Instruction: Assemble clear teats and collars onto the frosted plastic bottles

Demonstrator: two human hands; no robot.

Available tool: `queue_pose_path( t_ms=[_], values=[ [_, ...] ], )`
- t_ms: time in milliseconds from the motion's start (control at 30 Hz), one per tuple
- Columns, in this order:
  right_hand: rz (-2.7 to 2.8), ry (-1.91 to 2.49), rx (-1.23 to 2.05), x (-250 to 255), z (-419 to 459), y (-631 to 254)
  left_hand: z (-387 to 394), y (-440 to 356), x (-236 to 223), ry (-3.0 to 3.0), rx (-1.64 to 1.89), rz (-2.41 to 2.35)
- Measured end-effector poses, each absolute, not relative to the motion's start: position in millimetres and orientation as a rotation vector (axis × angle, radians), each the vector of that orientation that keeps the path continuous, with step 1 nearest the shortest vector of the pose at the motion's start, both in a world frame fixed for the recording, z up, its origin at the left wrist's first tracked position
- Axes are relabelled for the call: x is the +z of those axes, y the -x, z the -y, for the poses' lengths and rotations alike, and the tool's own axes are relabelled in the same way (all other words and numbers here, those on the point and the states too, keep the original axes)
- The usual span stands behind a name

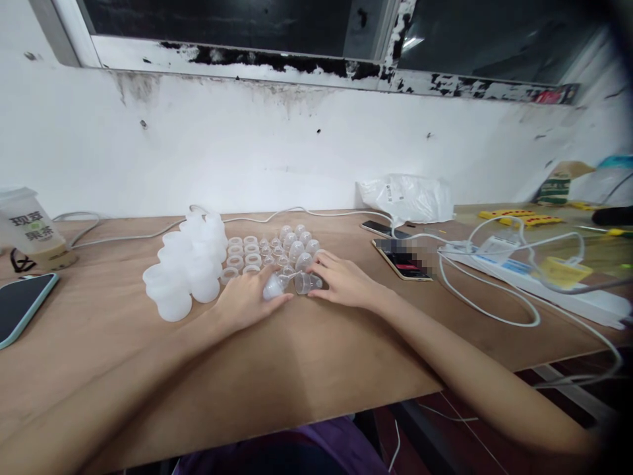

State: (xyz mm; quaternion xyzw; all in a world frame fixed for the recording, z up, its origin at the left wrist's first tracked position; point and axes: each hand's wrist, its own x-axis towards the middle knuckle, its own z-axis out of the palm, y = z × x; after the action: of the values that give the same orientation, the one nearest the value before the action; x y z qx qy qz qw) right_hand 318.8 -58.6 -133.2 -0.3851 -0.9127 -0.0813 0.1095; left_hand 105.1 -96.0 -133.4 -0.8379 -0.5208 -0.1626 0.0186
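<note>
Near the middle of the table, my left hand (242, 297) is closed around a small translucent white bottle (271, 288), tilted so its clear teat (287, 278) points right. Facing it, my right hand (341, 280) grips a clear domed cap (306, 283) between thumb and fingers, its open end toward the teat. Cap and teat are close; whether they touch I cannot tell. Beyond my hands stand rows of white screw rings (235, 251), clear teats (271, 245) and clear domed caps (299, 239). Left of these is a cluster of frosted white bottles (185, 264).
At right lie a phone (403, 260), a second dark phone (383, 229), a white plastic bag (408, 198) and a power strip (554, 284) with looping white cables. A drink cup (34, 231) and another phone (24, 307) are at left. The wall bounds the table behind.
</note>
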Motion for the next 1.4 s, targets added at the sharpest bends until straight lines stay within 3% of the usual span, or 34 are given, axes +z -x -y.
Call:
queue_pose_path(
  t_ms=[233,667,733,933,1067,1400],
  values=[
    [2.664,1.097,-0.025,-117.5,62.7,-327.8,92.8,-102.4,-134.7,2.638,-0.589,1.662],
    [2.637,1.163,-0.349,-125.8,57.8,-327.5,89.9,-99.5,-133.6,2.691,-0.661,1.665],
    [2.529,1.139,-0.237,-123.6,64.5,-320.7,90.5,-99.9,-134.3,2.705,-0.643,1.651],
    [2.345,1.057,0.622,-131.6,79.7,-280.2,93.7,-105.1,-137.0,2.827,-0.724,1.495],
    [2.346,1.122,0.986,-130.1,69.7,-262.6,91.3,-103.4,-137.3,2.865,-0.869,1.537],
    [2.385,0.822,0.796,-134.5,62.4,-257.0,86.5,-99.9,-137.3,2.912,-0.859,1.495]
  ],
)
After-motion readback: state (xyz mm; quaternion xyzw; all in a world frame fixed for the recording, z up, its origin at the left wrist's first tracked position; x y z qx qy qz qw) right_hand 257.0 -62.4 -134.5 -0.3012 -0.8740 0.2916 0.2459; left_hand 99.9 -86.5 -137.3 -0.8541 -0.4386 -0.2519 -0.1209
